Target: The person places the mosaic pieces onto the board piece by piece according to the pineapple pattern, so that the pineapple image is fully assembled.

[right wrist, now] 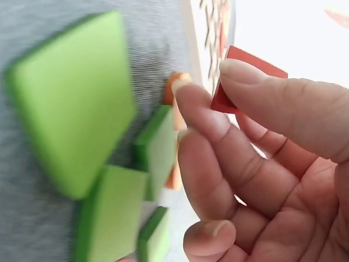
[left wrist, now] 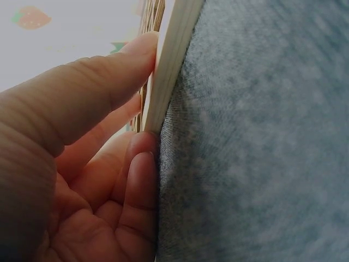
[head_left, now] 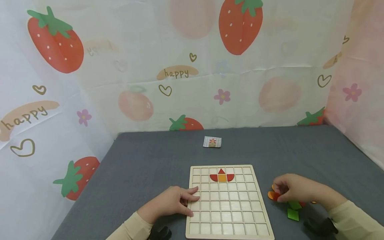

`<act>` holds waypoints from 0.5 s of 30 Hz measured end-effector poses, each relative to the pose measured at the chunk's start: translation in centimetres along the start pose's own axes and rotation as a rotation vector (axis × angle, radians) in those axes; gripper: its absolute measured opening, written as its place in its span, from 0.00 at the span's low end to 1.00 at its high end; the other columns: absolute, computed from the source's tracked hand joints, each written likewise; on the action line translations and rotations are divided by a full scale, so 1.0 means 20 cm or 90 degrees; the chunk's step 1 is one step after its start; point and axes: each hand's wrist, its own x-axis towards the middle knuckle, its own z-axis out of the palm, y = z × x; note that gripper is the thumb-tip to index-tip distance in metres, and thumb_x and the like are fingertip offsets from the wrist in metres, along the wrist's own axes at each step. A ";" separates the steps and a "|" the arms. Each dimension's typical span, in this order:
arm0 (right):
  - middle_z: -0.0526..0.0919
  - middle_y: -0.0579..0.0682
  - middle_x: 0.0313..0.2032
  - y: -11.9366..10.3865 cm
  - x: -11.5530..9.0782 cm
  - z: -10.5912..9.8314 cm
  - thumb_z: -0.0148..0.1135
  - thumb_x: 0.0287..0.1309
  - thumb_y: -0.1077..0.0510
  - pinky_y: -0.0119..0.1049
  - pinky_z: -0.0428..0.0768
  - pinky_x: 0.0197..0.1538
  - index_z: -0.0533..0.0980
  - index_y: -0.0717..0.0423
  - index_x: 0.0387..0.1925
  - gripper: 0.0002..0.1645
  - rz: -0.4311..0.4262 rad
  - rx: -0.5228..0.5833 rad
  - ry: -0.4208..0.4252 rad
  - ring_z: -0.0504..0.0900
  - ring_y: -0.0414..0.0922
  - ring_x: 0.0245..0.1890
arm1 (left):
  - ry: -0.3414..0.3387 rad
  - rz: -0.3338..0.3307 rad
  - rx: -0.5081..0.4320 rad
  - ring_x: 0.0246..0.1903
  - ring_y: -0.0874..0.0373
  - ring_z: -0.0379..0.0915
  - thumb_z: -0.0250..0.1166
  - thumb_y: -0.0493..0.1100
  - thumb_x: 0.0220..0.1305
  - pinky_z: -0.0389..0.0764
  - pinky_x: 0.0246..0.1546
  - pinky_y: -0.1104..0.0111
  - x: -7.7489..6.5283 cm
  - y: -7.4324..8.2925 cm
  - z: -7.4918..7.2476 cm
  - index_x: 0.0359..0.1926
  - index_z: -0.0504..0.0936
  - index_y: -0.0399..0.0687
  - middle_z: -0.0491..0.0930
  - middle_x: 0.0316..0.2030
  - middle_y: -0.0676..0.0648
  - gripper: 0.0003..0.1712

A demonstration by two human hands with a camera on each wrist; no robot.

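My left hand (head_left: 175,201) rests at the left edge of a wooden grid board (head_left: 226,216), fingers reaching over the rim. In the left wrist view the thumb touches the board's side (left wrist: 169,71). Near the board's top lie a red triangle (head_left: 221,171), an orange square (head_left: 222,178) and two red rounded pieces (head_left: 213,178) flanking it. Right of the board, my right hand (head_left: 289,188) pinches a red tile (right wrist: 253,63) between thumb and fingers; part of it is hidden. Below that hand lie several green tiles (right wrist: 76,98) and orange pieces (right wrist: 177,87).
A small card (head_left: 212,142) printed with a grid and a coloured figure lies on the grey cloth (head_left: 156,153) behind the board. A patterned curtain (head_left: 135,66) hangs along the back and both sides. One green tile (head_left: 293,214) lies nearer the front.
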 end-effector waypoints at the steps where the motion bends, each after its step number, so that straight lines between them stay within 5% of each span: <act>1: 0.64 0.39 0.18 -0.01 0.01 -0.01 0.67 0.49 0.56 0.31 0.65 0.24 0.67 0.58 0.23 0.16 -0.007 0.001 0.003 0.65 0.33 0.20 | 0.001 0.000 0.000 0.43 0.70 0.72 0.74 0.48 0.41 0.70 0.32 0.76 0.00 0.00 0.00 0.52 0.80 0.57 0.67 0.60 0.57 0.31; 15: 0.71 0.44 0.21 -0.14 0.17 0.03 0.63 0.54 0.53 0.33 0.66 0.24 0.72 0.53 0.26 0.10 0.020 -0.015 0.077 0.64 0.37 0.19 | 0.001 -0.002 -0.002 0.41 0.70 0.72 0.74 0.48 0.41 0.69 0.31 0.76 -0.01 0.01 0.00 0.51 0.80 0.57 0.67 0.60 0.57 0.31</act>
